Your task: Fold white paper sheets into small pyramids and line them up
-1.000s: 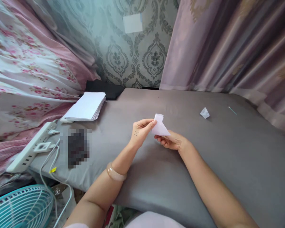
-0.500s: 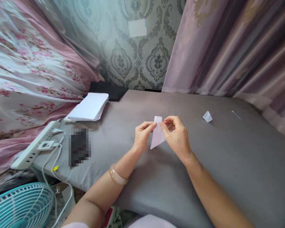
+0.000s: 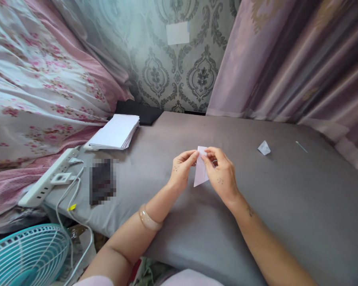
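A folded sheet of white paper [image 3: 200, 171], narrow at the top with a slanted lower edge, is held up over the grey-covered surface. My left hand [image 3: 181, 165] pinches its upper left edge between thumb and fingers. On the other side, my right hand [image 3: 222, 171] grips the paper near its upper right edge, thumb in front; its fingers partly hide that side. To the right, apart from both hands, a small folded paper piece [image 3: 264, 148] rests on the cover.
A stack of white paper [image 3: 115, 132] lies at the back left, by a black cloth [image 3: 140, 112]. Left are a power strip [image 3: 49, 178] with cables, a blurred dark object [image 3: 102, 182] and a fan [image 3: 29, 254]. A thin stick [image 3: 301, 147] lies far right.
My right thumb and fingers have closed in toward the paper's top, nearer my left thumb. The whole view has shifted slightly.
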A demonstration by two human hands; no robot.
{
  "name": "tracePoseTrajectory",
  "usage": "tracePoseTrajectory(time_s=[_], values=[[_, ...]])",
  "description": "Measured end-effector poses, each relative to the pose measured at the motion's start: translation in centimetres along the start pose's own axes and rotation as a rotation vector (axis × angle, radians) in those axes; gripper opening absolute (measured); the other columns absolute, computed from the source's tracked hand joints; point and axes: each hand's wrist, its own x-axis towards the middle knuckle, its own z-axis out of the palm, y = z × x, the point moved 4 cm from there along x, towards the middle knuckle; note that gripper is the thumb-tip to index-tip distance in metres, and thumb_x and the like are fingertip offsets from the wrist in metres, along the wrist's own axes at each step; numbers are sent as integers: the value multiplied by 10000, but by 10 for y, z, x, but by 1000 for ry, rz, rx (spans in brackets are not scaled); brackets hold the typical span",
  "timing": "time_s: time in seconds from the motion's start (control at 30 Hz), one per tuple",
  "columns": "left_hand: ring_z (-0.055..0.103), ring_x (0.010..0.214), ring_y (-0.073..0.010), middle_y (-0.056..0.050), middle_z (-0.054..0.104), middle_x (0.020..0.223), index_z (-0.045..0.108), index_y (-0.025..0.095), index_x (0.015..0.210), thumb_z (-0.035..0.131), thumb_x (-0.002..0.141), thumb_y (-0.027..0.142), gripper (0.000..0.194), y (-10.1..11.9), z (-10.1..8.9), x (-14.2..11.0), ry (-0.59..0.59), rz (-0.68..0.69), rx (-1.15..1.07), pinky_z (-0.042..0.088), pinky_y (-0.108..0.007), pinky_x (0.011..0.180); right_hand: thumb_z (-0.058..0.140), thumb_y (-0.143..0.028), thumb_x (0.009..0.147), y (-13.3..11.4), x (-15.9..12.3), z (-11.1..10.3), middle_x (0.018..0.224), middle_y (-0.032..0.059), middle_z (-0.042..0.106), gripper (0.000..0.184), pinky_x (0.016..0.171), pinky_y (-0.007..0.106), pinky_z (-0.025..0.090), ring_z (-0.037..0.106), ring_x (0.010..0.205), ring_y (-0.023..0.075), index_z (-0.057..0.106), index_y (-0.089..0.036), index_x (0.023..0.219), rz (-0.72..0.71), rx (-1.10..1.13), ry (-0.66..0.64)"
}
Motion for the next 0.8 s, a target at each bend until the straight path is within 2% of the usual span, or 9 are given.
tracePoseTrajectory(time_s=[0.17, 0.37, 0.53, 0.67, 0.8], values=[[531, 674, -77, -13, 687, 777, 752, 180, 818, 768, 711, 357, 208, 2, 0, -1, 19, 37, 20, 423, -219, 678, 602, -220, 842, 0, 0, -1, 884, 8, 629, 184, 706, 287, 494, 614, 778, 147, 549, -241, 1016, 43, 21, 58], [556, 682, -87, -30, 700, 783, 753, 173, 815, 759, 725, 347, 196, 3, 2, -2, 29, 81, 46, 446, -225, 673, 581, -271, 872, -5, -2, -3, 841, 6, 622, 84, 677, 297, 492, 604, 729, 141, 552, -229, 939, 7, -45, 122], [578, 707, -98, -30, 710, 804, 753, 181, 819, 746, 742, 333, 170, 7, 3, -5, 27, 120, 66, 461, -237, 701, 618, -295, 847, -5, -2, -4, 852, 5, 615, 176, 589, 261, 494, 593, 682, 124, 551, -222, 992, 42, 27, 153], [591, 755, -114, -36, 703, 828, 753, 183, 836, 723, 771, 314, 150, 13, 6, -9, 3, 178, 102, 467, -245, 723, 603, -266, 861, -13, 1, -7, 833, 12, 617, 52, 642, 283, 498, 567, 679, 123, 596, -216, 872, -75, 25, 145], [591, 806, -124, -36, 677, 859, 752, 191, 841, 711, 788, 300, 128, 18, 8, -13, -12, 252, 149, 466, -244, 740, 614, -245, 862, -19, 1, -12, 817, 9, 626, 30, 653, 279, 499, 572, 694, 123, 623, -217, 856, -124, 63, 189]])
